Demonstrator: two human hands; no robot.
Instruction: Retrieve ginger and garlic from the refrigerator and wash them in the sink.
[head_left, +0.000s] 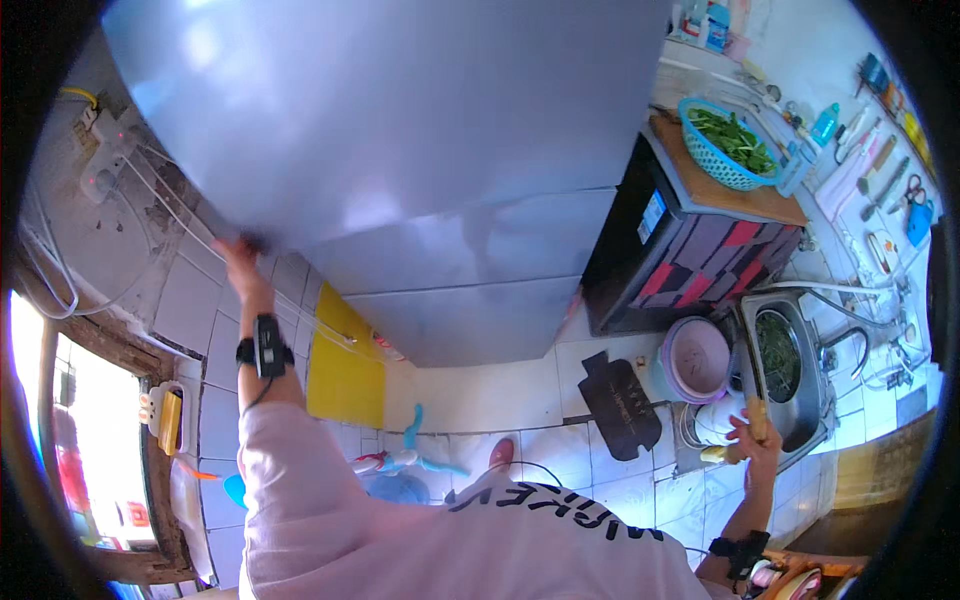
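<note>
A tall grey refrigerator (420, 127) with several door panels fills the upper middle. My left hand (244, 266) grips the lower left edge of its upper door; blur and the edge hide some fingertips. Off to the right, my right hand (759, 448) is closed around pale yellow, lumpy pieces, one upright piece (757, 420) and one pointing left (714, 454). They look like food, but their exact kind is unclear. This hand is beside the front edge of a steel sink (806, 420), which holds a strainer of greens (778, 356).
A blue basket of leafy greens (724, 142) stands on a wooden board over a cloth-covered cabinet (712, 262). Nested tubs (694, 360) and a dark mat (621, 405) are on the floor. White cables (176, 214) run along the left wall from a power strip (105, 157).
</note>
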